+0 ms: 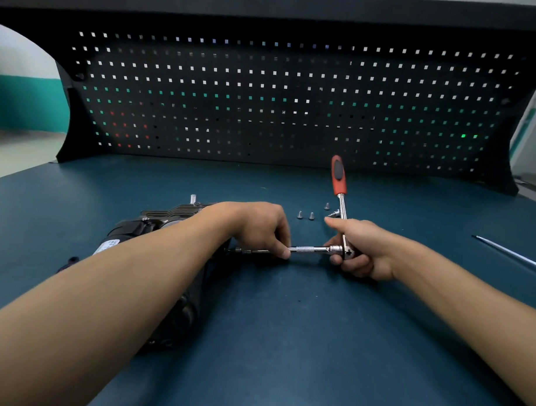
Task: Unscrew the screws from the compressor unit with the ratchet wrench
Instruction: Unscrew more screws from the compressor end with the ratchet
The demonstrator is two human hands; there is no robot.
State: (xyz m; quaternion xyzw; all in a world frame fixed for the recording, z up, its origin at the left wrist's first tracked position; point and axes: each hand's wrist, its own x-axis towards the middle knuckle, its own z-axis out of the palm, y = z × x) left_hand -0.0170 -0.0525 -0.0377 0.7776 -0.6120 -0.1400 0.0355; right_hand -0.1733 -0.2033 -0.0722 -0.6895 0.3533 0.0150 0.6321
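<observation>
Shiny metal ratchet wrench [341, 205] — matt tabletop [286, 325]

The picture is dim and cool in tone. Light from behind shows through the square holes of the black pegboard [264, 90] as bright dots. Soft shadows lie on the blue tabletop [286, 340] beneath the forearms [121, 288]. The chrome of the ratchet wrench [316, 250] glints. The wide lens bows the pegboard's edges, and the lower corners look slightly soft.
</observation>
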